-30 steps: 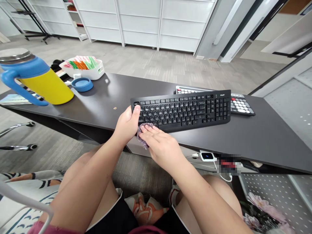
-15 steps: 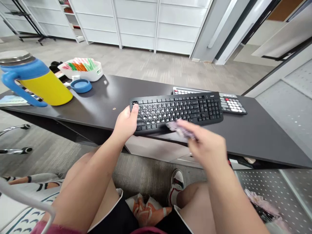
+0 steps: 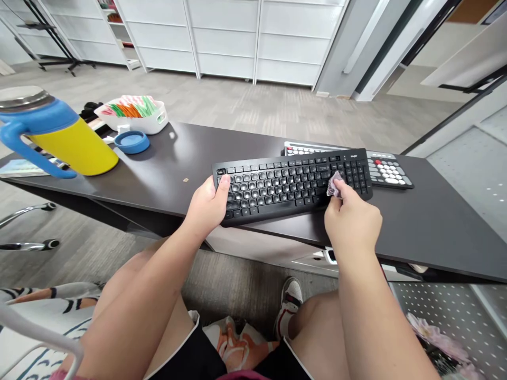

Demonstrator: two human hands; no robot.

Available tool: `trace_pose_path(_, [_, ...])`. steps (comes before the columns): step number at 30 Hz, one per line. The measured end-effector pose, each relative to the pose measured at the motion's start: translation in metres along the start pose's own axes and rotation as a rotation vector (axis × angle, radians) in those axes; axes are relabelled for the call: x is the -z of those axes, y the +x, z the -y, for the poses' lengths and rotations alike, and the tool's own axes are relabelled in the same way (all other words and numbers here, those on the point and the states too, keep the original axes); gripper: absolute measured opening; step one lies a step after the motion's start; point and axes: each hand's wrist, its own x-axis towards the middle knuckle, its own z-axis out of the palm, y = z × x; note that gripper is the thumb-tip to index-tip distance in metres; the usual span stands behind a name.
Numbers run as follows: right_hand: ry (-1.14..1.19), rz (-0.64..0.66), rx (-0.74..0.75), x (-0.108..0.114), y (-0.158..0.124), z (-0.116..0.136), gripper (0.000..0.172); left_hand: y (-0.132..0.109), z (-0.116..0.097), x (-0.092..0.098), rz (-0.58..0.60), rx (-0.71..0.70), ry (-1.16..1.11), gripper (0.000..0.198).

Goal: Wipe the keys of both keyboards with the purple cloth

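Observation:
A black keyboard (image 3: 273,184) is held tilted above the front edge of the dark desk (image 3: 190,153). My left hand (image 3: 209,203) grips its left end, thumb on top near the corner keys and fingers underneath. In my right hand (image 3: 350,216) a small crumpled purplish-grey cloth (image 3: 335,184) is pinched between thumb and fingers. The cloth touches the keys toward the right side, by the number pad. Behind the black keyboard lies a second keyboard with white, grey and red keys (image 3: 390,171), partly covered by it.
At the left stand a blue and yellow mug (image 3: 75,142), a round blue lid (image 3: 132,141) and a white basket (image 3: 154,121) of colourful wrapped items. A perforated panel (image 3: 447,311) is at the lower right. White cabinets (image 3: 222,42) line the back.
My right hand has moved right and up with the cloth, from the keyboard's lower front edge to the keys near the number pad. The keyboard's left end has dipped slightly.

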Motion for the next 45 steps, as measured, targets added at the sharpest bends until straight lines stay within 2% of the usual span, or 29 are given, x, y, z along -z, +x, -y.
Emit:
trace_pose_path(13, [0.026,0.005,0.173,-0.005,-0.019,0.023,0.047,0.001,0.000,0.000,-0.018,-0.022,0.066,0.054])
trace_pose_path(45, [0.038,0.004,0.212,-0.010,-0.019,0.023,0.048,0.000,-0.003,-0.001,-0.039,0.019,0.118,0.051])
